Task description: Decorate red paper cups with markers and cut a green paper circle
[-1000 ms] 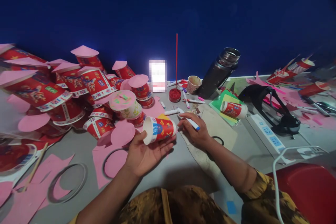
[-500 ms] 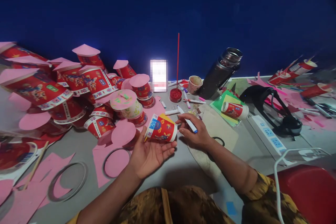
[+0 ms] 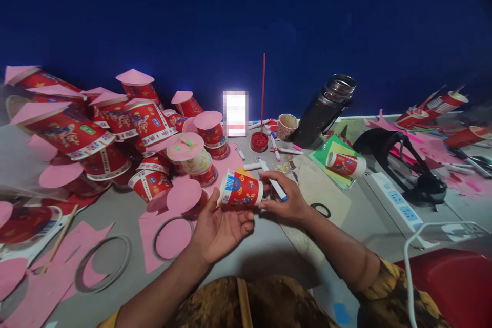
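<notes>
A red paper cup (image 3: pixel 243 188) with a white rim and printed figures lies tilted on its side between my two hands. My left hand (image 3: pixel 219 236) is palm up beneath it, with the thumb by the rim at the left and the other fingers loosely curled below. Tucked between the fingers of my right hand (image 3: pixel 288 200) is a white marker (image 3: pixel 277 189) with a blue end. The thumb and fingertips of that hand are at the cup's right end, seemingly touching it. Behind the cup shows a bit of yellow (image 3: pixel 242 172).
Red cups topped with pink paper discs (image 3: pixel 188 195) crowd the left. Grey rings (image 3: pixel 103 264) lie on pink paper. A red pot (image 3: pixel 259 141) with a stick, a black flask (image 3: pixel 325 110), another red cup (image 3: pixel 345 164) and a power strip (image 3: pixel 395 200) are behind and right.
My right thumb and fingers have closed in around the cup's right end. My left fingertips have dropped slightly away from the cup's underside. The whole view has shifted a little.
</notes>
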Motion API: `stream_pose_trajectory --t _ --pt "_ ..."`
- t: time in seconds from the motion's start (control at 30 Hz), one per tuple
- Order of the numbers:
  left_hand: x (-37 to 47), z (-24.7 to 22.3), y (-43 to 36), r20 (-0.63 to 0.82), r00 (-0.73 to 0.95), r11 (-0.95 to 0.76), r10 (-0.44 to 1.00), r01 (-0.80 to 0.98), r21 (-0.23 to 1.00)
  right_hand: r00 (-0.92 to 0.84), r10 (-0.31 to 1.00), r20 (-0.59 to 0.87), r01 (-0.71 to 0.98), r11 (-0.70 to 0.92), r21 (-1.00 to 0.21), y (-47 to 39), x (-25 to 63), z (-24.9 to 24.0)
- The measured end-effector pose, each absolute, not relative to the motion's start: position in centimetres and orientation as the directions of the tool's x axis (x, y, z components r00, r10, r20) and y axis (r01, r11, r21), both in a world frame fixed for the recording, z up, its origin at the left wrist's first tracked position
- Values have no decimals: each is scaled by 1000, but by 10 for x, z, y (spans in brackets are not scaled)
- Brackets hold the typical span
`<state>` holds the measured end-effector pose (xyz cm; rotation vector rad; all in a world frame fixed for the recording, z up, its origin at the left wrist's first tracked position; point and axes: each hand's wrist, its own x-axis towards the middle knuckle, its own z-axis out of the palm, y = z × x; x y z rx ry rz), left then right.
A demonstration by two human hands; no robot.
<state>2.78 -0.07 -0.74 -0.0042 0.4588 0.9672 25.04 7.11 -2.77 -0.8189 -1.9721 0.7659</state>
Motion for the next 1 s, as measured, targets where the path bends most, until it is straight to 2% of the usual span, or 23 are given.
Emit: stream_pose_trajectory --t 0.37,0.53,0.67,0.77,0.9,1.0 --pt "27 -12 -2 -319 508 576 800 -799 172 -422 820 387 241 512 -824 67 249 -21" --pt "29 -10 0 -360 503 596 786 -771 224 -419 820 391 204 504 -839 68 251 -16" --pt "35 -10 0 -452 368 550 812 -742 384 -399 800 448 269 569 -777 74 257 -11" --pt "39 -14 -4 -464 202 470 862 -661 585 -387 773 502 347 627 -698 80 261 -9" --pt "38 -14 -8 -265 -22 239 964 -365 900 -419 724 547 417 689 -592 85 265 -8" --pt "35 -8 -10 -163 -54 155 985 -132 979 -437 694 572 438 720 -539 86 266 -8"
